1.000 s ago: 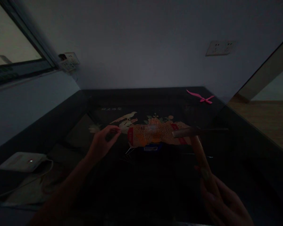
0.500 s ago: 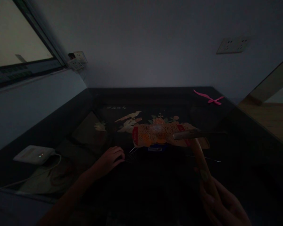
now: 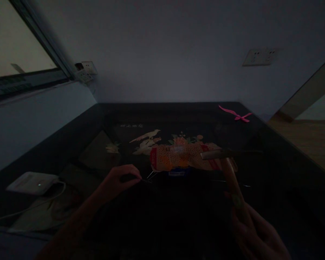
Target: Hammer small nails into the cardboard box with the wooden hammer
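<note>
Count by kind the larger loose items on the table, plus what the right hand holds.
Pink knotted ribbon: 1
White rounded box with a cable: 1
Tan dotted packet with red bands: 1
Blue item with a pale label: 1
Wooden-handled hammer, in the right hand: 1
Total: 5

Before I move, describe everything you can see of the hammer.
The hammer has a long, narrow, metal-looking head, blunt and paler at its left end, thin and dark toward the right. Its brownish handle looks wooden, with a greenish patch above the grip. The right hand holds it low, head up. The head overlaps the spotted packet in view; contact is unclear.
</note>
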### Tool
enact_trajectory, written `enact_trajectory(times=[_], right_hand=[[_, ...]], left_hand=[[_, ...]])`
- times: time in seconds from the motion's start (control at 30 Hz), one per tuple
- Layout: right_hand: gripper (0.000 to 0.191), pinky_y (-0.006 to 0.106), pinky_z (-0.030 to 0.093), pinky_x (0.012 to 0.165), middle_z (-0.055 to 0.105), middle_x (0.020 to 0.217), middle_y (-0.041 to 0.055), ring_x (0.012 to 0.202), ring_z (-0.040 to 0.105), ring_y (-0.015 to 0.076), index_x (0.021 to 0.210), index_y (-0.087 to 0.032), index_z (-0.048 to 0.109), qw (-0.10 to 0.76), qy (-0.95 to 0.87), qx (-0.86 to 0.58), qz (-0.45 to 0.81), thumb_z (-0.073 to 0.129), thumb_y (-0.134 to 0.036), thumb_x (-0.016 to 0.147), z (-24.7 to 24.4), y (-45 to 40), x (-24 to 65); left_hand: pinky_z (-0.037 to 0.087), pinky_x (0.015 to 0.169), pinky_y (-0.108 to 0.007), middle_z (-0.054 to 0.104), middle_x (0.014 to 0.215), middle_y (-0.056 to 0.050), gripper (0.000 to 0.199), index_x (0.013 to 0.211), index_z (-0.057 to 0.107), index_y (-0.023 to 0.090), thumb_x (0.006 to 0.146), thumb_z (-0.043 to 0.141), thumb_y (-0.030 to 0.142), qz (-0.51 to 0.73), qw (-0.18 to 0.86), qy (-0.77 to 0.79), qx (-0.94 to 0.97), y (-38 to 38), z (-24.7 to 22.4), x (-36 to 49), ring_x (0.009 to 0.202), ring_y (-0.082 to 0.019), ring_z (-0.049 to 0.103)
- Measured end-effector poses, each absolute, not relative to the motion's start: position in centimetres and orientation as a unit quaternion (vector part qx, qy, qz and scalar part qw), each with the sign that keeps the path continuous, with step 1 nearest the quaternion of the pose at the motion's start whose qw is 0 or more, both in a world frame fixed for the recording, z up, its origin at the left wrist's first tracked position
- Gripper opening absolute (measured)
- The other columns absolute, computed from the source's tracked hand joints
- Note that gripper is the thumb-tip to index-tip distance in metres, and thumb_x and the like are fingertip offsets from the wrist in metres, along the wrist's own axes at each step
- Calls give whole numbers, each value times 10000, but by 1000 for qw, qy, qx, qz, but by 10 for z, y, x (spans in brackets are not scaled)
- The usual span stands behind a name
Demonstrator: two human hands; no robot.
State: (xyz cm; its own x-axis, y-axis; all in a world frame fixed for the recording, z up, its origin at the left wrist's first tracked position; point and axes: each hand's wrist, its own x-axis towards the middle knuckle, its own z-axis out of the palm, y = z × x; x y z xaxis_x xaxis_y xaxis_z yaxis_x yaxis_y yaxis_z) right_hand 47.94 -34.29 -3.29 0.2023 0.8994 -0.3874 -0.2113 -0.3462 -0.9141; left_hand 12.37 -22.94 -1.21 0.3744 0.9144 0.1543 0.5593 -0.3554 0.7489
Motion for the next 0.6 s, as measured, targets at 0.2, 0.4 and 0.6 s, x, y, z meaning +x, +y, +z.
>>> enact_trajectory(times=[0.2, 0.4, 0.6], right_hand=[[557, 143, 247, 314, 538, 638, -28, 364, 319, 22, 1167, -251, 619, 512, -276, -596, 554, 768, -442, 666, -31, -343, 477], [545, 123, 252, 315, 529, 613, -38, 353, 312, 10, 1164, -275, 624, 508, -275, -590, 564, 763, -456, 669, -29, -344, 475], [552, 114, 241, 295, 545, 613, -39, 336, 309, 6, 1181, -263, 617, 521, -275, -581, 561, 771, -415, 673, -31, -346, 473]], left_hand=[[543, 710, -302, 693, 769, -49, 64, 724, 690, 198, 747, 661, 251, 332, 327, 434, 771, -221, 12, 142, 723, -177, 650], [575, 701, -331, 725, 780, -47, 90, 733, 689, 180, 716, 696, 268, 431, 374, 455, 683, -193, 19, 171, 732, -198, 681], [569, 766, -330, 722, 833, -54, 118, 805, 680, 155, 728, 676, 244, 450, 385, 426, 684, -153, 22, 204, 783, -176, 685]])
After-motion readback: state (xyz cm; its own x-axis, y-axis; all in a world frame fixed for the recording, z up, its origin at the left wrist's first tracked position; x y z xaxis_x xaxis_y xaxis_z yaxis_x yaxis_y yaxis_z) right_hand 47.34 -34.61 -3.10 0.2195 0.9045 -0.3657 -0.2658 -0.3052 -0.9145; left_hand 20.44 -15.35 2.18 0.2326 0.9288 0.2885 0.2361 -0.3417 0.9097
